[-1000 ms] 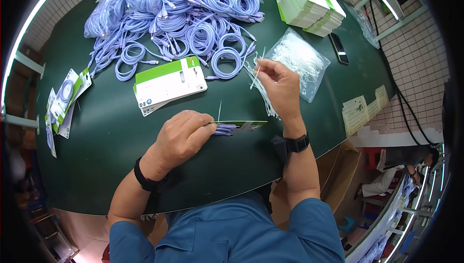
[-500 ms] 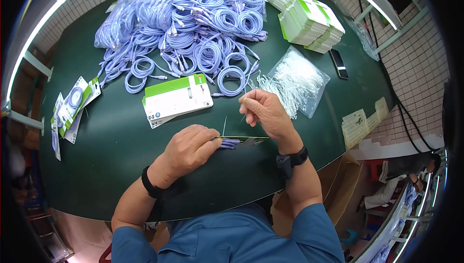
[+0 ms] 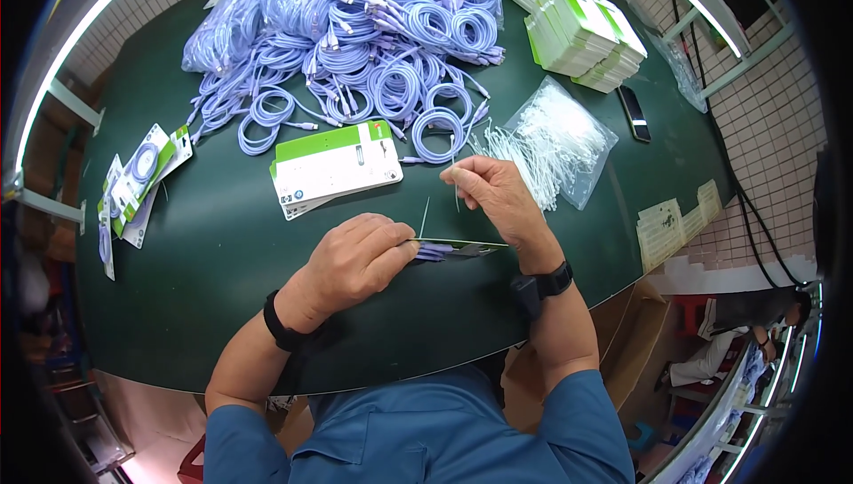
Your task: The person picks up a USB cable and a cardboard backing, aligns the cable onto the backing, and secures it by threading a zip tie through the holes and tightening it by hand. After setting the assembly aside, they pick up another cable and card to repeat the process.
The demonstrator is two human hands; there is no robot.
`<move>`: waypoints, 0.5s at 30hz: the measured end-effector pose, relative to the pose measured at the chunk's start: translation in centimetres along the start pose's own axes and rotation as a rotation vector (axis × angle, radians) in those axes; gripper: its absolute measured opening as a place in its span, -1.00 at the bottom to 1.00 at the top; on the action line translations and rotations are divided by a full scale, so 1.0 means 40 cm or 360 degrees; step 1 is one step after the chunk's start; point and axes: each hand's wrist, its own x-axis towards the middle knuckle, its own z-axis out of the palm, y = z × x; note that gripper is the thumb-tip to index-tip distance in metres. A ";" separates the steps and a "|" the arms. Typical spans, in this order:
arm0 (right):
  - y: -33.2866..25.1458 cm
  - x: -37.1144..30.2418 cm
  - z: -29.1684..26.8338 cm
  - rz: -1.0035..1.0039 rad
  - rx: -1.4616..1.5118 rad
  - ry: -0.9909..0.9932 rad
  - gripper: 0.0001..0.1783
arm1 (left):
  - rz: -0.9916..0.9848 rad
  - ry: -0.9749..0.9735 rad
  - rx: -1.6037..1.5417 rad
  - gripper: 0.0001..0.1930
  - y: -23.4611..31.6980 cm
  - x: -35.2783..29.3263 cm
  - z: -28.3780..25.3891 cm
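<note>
Worn on the head, the wide fisheye view looks steeply down from close above the dark green table, upright and facing forward past the blue shirt at its lower edge, with the left hand and right hand near its middle.

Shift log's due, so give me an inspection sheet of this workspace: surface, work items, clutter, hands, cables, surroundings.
Surface: dark green tabletop
Work items: held card, purple cable ends beside it; flat cards; packaged coils, left; card stacks; white strips, some in a clear bag
Clutter: black phone; paper sheets
Hands: left hand grips the held card; right hand pinches a thin strip
Cables: purple coils heaped at far side; black cords by the wall
Surroundings: tiled wall; another person, far right
</note>
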 end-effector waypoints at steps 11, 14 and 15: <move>-0.019 0.032 0.019 0.0249 0.0532 -0.0093 -0.87 | 0.0002 -0.0015 0.0000 -0.78 -0.021 -0.005 0.019; -0.004 0.034 0.026 0.0273 0.0504 -0.0166 -0.88 | -0.0015 -0.0021 0.0005 -0.79 -0.020 -0.003 0.023; -0.002 0.034 0.028 0.0278 0.0484 -0.0202 -0.88 | -0.0031 -0.0022 0.0006 -0.80 -0.019 0.000 0.022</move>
